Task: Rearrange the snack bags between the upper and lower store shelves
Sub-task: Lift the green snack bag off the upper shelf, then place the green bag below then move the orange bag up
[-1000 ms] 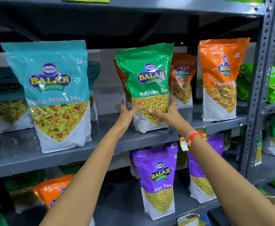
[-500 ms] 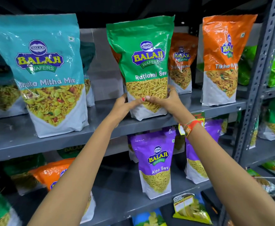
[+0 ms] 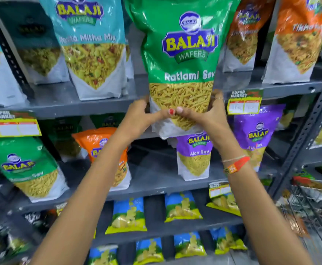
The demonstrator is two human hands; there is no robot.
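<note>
A large green Ratlami Sev bag point(image 3: 181, 54) is held upright in front of the upper shelf point(image 3: 80, 108), its base off the shelf and hanging past the front edge. My left hand point(image 3: 143, 115) grips its lower left corner and my right hand point(image 3: 208, 113) its lower right, thumbs meeting on the front. Below it on the lower shelf point(image 3: 156, 180) stands a purple Aloo Sev bag point(image 3: 193, 155), with an orange bag point(image 3: 103, 148) and another green Ratlami Sev bag point(image 3: 28, 169) to the left.
Teal Khatta Mitha Mix bag point(image 3: 91, 44) and orange Tikha bags point(image 3: 297, 39) flank the held bag on the upper shelf. A second purple bag point(image 3: 257, 134) stands at right. Blue chip packets point(image 3: 127, 215) fill lower shelves. A perforated grey upright point(image 3: 307, 131) and wire basket point(image 3: 313, 203) are at right.
Both hands have closed on the green bag and pulled it off the upper shelf toward me, slightly downward. The view has tilted down, showing more lower shelves.
</note>
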